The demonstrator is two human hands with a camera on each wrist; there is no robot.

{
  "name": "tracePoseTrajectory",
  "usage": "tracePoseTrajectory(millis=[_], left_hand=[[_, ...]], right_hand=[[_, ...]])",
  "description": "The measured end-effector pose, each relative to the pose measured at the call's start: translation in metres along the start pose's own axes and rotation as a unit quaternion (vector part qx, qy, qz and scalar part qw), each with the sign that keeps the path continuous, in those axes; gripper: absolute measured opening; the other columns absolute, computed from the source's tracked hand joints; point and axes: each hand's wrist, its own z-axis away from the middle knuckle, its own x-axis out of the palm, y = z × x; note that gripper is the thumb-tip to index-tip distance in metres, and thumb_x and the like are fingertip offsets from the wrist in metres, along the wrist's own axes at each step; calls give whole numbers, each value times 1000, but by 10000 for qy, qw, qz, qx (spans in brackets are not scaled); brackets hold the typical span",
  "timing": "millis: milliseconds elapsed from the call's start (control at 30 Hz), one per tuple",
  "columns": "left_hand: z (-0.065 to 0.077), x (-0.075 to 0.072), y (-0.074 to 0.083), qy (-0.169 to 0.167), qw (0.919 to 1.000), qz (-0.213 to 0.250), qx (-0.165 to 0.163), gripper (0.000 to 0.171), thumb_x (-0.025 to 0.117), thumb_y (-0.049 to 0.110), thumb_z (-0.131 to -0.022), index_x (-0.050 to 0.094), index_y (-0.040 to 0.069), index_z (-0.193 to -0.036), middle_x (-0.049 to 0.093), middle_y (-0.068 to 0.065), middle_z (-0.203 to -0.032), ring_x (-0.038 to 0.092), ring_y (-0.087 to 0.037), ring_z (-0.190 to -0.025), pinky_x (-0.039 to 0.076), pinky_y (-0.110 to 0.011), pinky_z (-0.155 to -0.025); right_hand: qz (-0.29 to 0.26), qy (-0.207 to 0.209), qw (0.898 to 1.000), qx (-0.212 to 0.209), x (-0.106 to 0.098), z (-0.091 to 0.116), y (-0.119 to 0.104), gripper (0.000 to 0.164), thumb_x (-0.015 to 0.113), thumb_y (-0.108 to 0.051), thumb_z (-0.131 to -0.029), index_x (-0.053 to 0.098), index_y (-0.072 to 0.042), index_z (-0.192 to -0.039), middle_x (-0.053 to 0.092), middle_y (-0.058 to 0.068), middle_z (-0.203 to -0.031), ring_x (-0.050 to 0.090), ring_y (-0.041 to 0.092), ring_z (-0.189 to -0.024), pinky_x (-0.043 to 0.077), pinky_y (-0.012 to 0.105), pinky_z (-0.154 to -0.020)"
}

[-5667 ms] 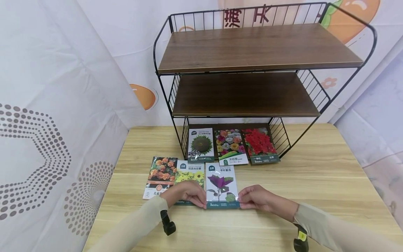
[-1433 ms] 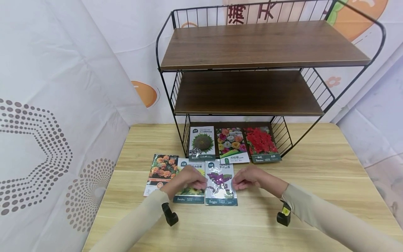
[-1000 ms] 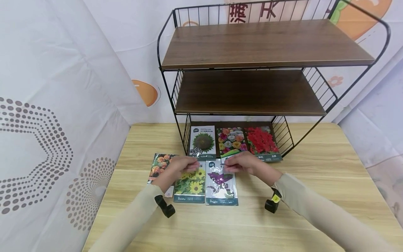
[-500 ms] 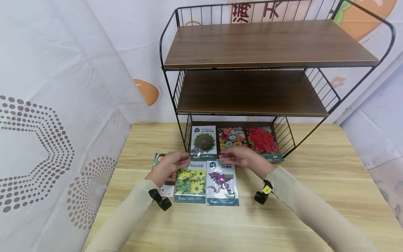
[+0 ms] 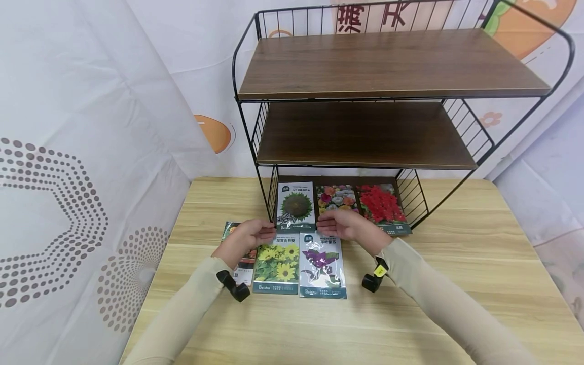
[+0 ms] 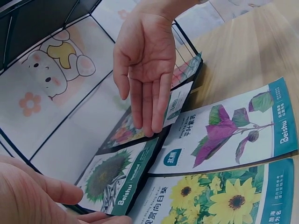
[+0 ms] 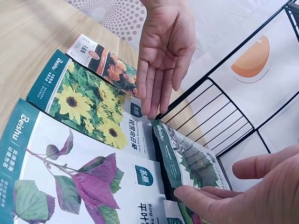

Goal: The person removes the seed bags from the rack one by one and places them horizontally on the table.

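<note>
My left hand (image 5: 248, 235) has its fingers extended by the lower left corner of a seed packet with a green sunflower head (image 5: 295, 204), on the bottom shelf. Opposite it, my right hand (image 5: 342, 225) is held palm inward near that packet's lower right corner, partly covering the mixed-blossom seed packet (image 5: 336, 195). In both wrist views the palms face each other with fingers straight and nothing pinched. In front lie a yellow-flower seed packet (image 5: 276, 268) and a purple-leaf seed packet (image 5: 321, 266). An orange-flower seed packet (image 5: 244, 274) is partly hidden behind my left hand.
A black wire rack (image 5: 245, 129) has three brown wooden shelves, the upper (image 5: 392, 63) and middle (image 5: 365, 134) above the packets. A red-flower seed packet (image 5: 380, 203) sits at the right of the bottom shelf. Printed white curtains (image 5: 91, 101) stand behind the wooden table (image 5: 456, 263).
Both hands have let go of the purple-leaf packet's lower edges, moved up along it and spread apart to either side of the sunflower-head packet. Over the last half second they barely move.
</note>
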Motion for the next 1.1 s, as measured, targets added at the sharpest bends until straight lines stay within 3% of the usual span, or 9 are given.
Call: tracePoseTrajectory(millis=[267,700,867,967,1100], left_hand=[[-1,1,-3,-91,9996,252,3,42,45,-1,-95,37,-10,-136,39,-26,-140,39,-36,-132,35,-41,-114],[3,2,-10,-63,9997,104,215,40,47,-2,-94,41,-12,-132,44,-29,-135,45,-36,-127,38,-42,-111],[5,0,-10,-31,9995,-107,285,38,49,-2,-93,45,-11,-130,48,-29,-131,48,-36,-125,40,-42,-110],[5,-2,-11,64,9992,-245,321,35,52,-1,-92,51,-9,-126,53,-28,-126,53,-35,-120,45,-42,-106],[1,-5,-15,87,9992,-245,296,32,56,1,-91,56,-7,-121,58,-27,-121,60,-33,-113,50,-41,-101]], right_hand=[[25,33,10000,35,2,-4,0,48,30,-11,-100,22,13,-141,23,30,-149,24,39,-139,24,42,-119],[-150,139,9998,12,5,-6,1,37,35,-9,-99,39,11,-130,28,31,-145,31,40,-135,29,42,-117],[-100,200,9997,63,3,-5,-1,40,34,-10,-99,36,11,-133,30,31,-144,33,40,-134,30,42,-117],[-141,285,9994,115,2,-4,-1,39,37,-9,-99,36,11,-133,39,31,-138,40,40,-130,33,42,-115],[-198,411,9988,191,-1,-4,-1,34,43,-6,-97,43,10,-127,56,24,-115,56,34,-110,36,43,-113]])
